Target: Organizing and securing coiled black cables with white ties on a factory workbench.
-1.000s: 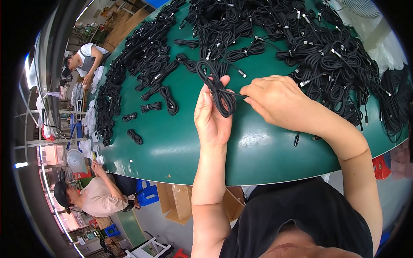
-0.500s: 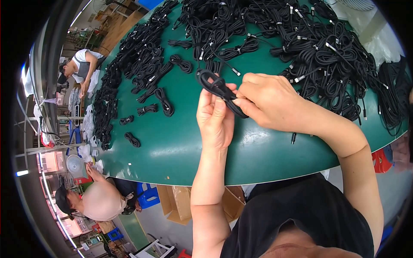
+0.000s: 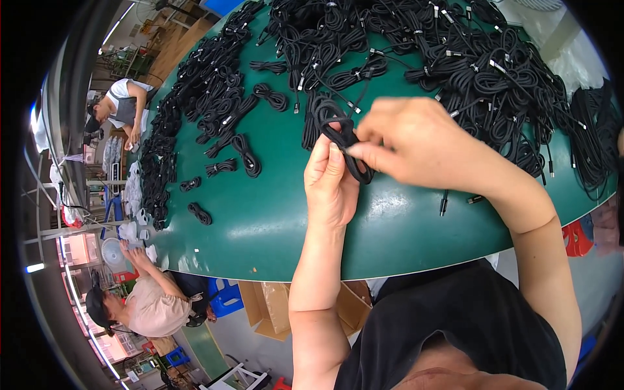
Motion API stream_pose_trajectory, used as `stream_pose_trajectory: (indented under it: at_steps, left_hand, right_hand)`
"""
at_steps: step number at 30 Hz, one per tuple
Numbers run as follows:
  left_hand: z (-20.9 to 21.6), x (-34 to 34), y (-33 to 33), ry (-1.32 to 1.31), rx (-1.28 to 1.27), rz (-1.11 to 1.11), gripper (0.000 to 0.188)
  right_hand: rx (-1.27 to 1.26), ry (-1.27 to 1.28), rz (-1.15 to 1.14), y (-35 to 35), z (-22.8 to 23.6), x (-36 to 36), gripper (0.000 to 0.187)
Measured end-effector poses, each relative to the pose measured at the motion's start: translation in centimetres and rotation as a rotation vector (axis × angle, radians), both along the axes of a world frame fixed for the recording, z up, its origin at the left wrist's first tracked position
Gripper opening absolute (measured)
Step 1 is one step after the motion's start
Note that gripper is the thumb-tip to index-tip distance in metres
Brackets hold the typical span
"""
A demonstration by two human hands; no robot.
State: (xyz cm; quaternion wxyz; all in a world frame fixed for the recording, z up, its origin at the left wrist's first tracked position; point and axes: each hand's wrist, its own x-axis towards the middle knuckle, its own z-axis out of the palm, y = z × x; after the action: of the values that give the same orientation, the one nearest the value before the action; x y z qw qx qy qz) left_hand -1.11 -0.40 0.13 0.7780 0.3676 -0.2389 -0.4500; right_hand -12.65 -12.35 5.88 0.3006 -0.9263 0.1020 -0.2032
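Black coil (image 3: pixel 348 135) gripped, left hand (image 3: pixel 333 185) palm-up.

A cable coil (image 3: pixel 346 136) sat within the left fingers (image 3: pixel 319 157); right of and beyond them, a cable heap (image 3: pixel 491 78) lay on the table (image 3: pixel 273 221), with bundles (image 3: pixel 246 156) leftward.

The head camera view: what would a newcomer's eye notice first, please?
Probably the tangle of black cables heaped along the far side of the green table. Next, near the picture's middle, the left hand holds a coiled black cable, with the right hand at its right side.
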Motion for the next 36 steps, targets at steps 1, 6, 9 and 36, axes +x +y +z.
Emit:
stream_pose_trajectory:
  at_steps: [1,6,9,36]
  left_hand:
    - [-0.2,0.2,0.0,0.001,0.002,0.0,0.039]
    - [-0.9,0.3,0.0,-0.19,0.085,-0.139,0.045]
    - [-0.6,0.0,-0.3,-0.214,0.043,-0.167,0.046]
    - [-0.1,0.1,-0.1,-0.269,0.056,-0.193,0.043]
  right_hand:
    - [-0.009,-0.175,-0.1,-0.2,-0.2,0.2,0.025]
    - [-0.001,-0.294,-0.036,-0.8,-1.2,0.5,0.017]
    - [0.26,-0.455,-0.072,-0.9,-1.9,1.1,0.012]
    - [1.04,-0.321,0.039,-3.3,-3.3,2.0,0.019]
